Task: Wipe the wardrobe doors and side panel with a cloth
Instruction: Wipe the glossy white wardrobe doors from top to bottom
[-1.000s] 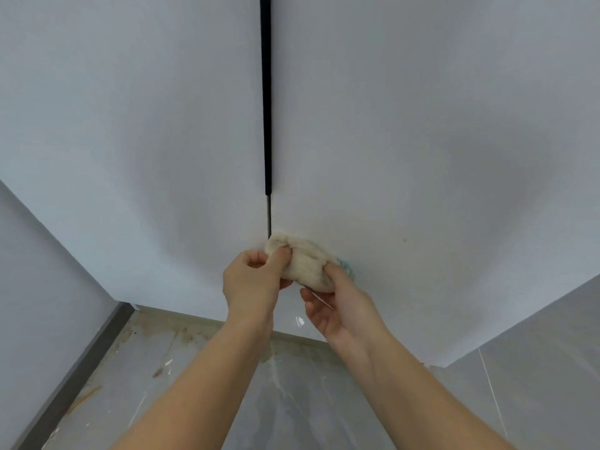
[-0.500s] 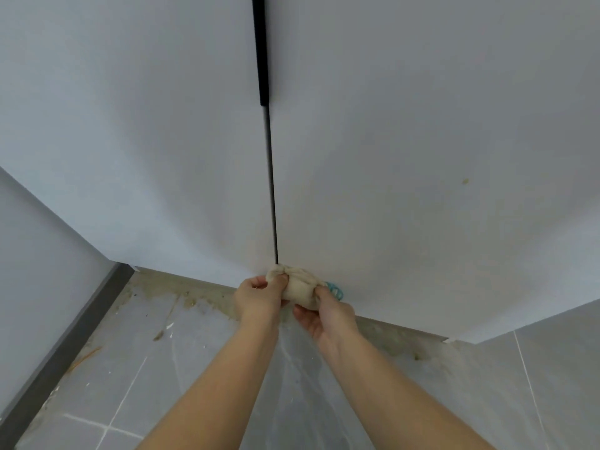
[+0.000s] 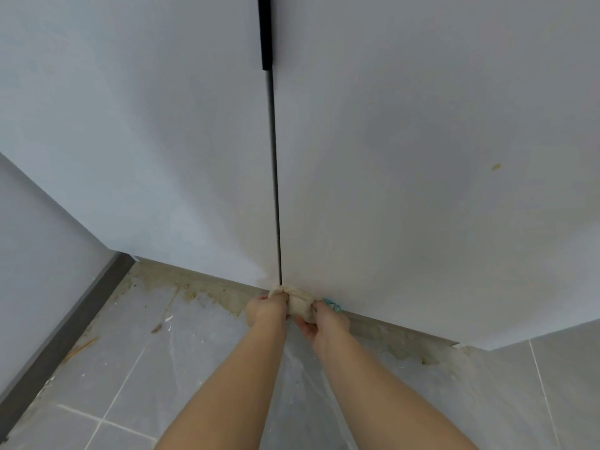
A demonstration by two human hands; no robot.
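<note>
Cloth [image 3: 300, 303] showed only as a cream wad between the two hands, bunched so tightly that its folds and full extent could not be made out. It sat pressed at the foot of the wardrobe, where the dark seam [image 3: 276, 190] between the left door [image 3: 146, 141] and the right door [image 3: 422, 157] met their bottom edge. The left hand [image 3: 266, 308] pinched the wad's left end, its fingers curled out of sight behind the knuckles. The right hand [image 3: 328, 323] gripped the right end, thumb against the fabric. A scrap of teal [image 3: 332, 304] stuck out just beyond the right hand; whether it belonged to the wad could not be told. The black handle [image 3: 265, 34] ran off the top of the frame, and both doors were cut off above and at the sides. A small yellowish spot [image 3: 496, 166] marked the right door, well apart from the hands. Under the doors' lower edge ran a grimy tan strip [image 3: 201, 280], then stained grey tiled floor [image 3: 146, 368], open on either side of the forearms [image 3: 233, 384]. At the left, a dark skirting board [image 3: 65, 336] bounded the floor along a pale wall [image 3: 39, 254].
</note>
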